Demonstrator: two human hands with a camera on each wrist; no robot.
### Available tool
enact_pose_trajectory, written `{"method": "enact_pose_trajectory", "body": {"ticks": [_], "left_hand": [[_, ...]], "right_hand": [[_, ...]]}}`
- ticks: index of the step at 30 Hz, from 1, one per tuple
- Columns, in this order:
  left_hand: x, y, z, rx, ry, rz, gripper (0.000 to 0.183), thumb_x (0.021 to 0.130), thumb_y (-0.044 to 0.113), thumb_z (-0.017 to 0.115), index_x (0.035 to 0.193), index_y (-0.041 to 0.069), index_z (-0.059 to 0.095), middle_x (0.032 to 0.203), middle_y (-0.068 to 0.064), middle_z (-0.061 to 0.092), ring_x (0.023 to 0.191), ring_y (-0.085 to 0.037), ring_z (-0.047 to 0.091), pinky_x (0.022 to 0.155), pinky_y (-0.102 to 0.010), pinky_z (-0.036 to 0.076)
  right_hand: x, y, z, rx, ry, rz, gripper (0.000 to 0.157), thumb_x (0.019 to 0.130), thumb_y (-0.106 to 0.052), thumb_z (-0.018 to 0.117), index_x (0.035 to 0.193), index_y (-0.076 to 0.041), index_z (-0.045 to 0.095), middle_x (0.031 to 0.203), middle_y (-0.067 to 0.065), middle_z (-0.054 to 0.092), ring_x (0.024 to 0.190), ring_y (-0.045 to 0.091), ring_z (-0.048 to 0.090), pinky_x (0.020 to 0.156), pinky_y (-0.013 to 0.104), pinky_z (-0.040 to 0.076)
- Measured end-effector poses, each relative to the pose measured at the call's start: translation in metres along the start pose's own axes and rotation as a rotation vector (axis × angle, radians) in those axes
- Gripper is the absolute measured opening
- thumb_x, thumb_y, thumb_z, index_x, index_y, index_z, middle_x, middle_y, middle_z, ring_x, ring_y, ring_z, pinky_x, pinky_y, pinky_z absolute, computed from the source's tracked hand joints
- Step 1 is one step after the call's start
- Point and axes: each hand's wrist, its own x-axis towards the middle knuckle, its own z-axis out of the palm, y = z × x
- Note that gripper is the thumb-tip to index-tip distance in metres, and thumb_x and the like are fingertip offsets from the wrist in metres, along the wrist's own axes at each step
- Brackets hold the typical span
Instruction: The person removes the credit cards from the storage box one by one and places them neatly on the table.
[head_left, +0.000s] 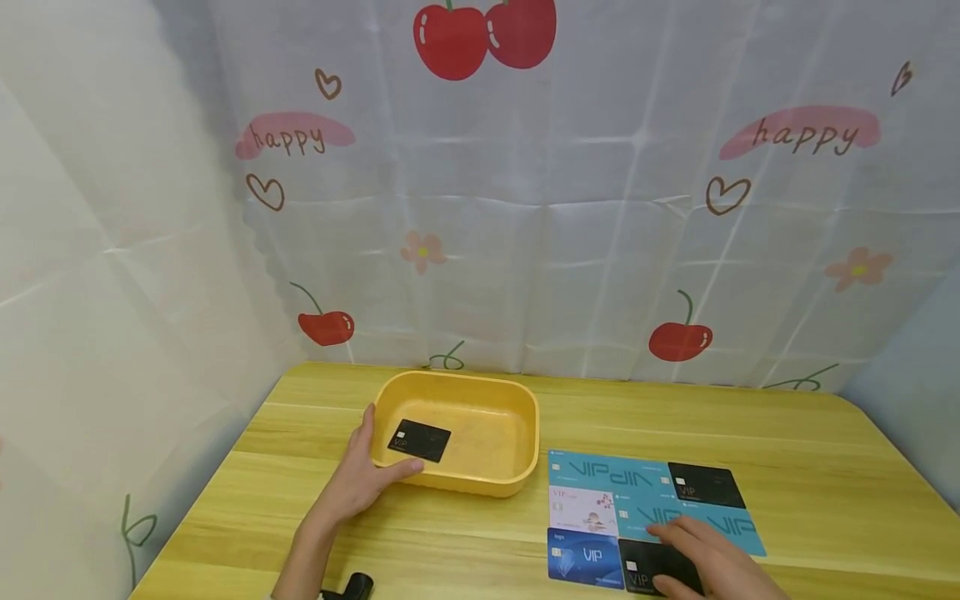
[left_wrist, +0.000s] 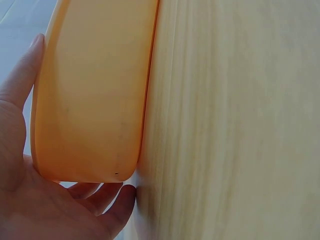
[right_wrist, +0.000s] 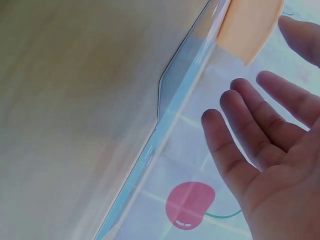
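Observation:
My left hand (head_left: 360, 479) grips the left end of a yellow plastic basin (head_left: 480, 483), its thumb along the near rim. In the left wrist view, the fingers (left_wrist: 107, 202) curl round the basin's end. Inside the basin, toward the left, lies a black VIP card (head_left: 420, 440). My right hand (head_left: 712, 554), fingers spread and slightly bent, hovers over another black VIP card (head_left: 640, 567), partly hiding it. That card lies in the near row of a block of cards. In the right wrist view, nothing shows between the right fingers (right_wrist: 215, 130).
Around it lie a blue card (head_left: 585, 557), a pink card (head_left: 581, 508), several teal cards (head_left: 607, 472) and a black card (head_left: 707, 485). A small black object (head_left: 358, 585) sits at the near edge. A printed sheet (head_left: 540, 208) hangs behind the wooden table (head_left: 480, 537).

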Motion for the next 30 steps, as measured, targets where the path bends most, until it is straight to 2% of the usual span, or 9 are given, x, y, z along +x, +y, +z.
{"method": "enact_pose_trajectory", "body": {"ticks": [7,12,16,23,30], "left_hand": [[0.001,0.0,0.001,-0.006,0.002,0.001,0.125,0.078,0.045,0.082,0.158,0.005,-0.006,0.159,-0.028,0.006,0.143,-0.042,0.015,0.114,-0.059,0.015],[0.001,-0.001,0.0,-0.007,0.003,0.0,0.125,0.078,0.045,0.082,0.158,0.006,-0.006,0.159,-0.028,0.005,0.144,-0.042,0.014,0.114,-0.059,0.014],[0.002,0.0,0.0,-0.012,-0.002,-0.001,0.125,0.079,0.045,0.082,0.158,0.006,-0.007,0.16,-0.026,0.002,0.145,-0.041,0.011,0.114,-0.059,0.012],[0.001,0.0,0.0,-0.016,-0.007,0.008,0.124,0.08,0.044,0.081,0.157,0.006,-0.008,0.162,-0.023,0.001,0.147,-0.04,0.006,0.115,-0.058,0.01],[0.002,-0.001,0.0,-0.025,-0.009,0.019,0.124,0.08,0.043,0.081,0.157,0.005,-0.008,0.162,-0.023,0.001,0.147,-0.039,0.007,0.115,-0.058,0.011]], "right_hand": [[0.0,-0.005,-0.002,0.066,0.036,0.034,0.06,0.087,-0.049,0.071,0.129,-0.007,0.061,0.111,-0.002,0.059,0.094,0.022,0.06,0.078,0.049,0.055],[0.002,-0.012,-0.003,0.136,0.039,0.155,0.066,0.083,-0.05,0.075,0.132,-0.008,0.06,0.122,0.008,0.061,0.108,0.035,0.059,0.086,0.062,0.049],[0.005,-0.019,-0.006,0.138,0.039,0.222,0.071,0.081,-0.054,0.074,0.135,-0.011,0.059,0.13,0.012,0.059,0.116,0.04,0.055,0.09,0.066,0.044],[0.011,-0.031,-0.012,0.072,0.152,0.087,0.067,0.082,-0.055,0.073,0.133,-0.013,0.061,0.128,0.01,0.058,0.113,0.038,0.057,0.084,0.059,0.05],[0.017,-0.048,-0.015,0.048,0.245,0.07,0.064,0.081,-0.056,0.074,0.129,-0.015,0.064,0.126,0.003,0.06,0.117,0.034,0.057,0.088,0.057,0.05]]}}
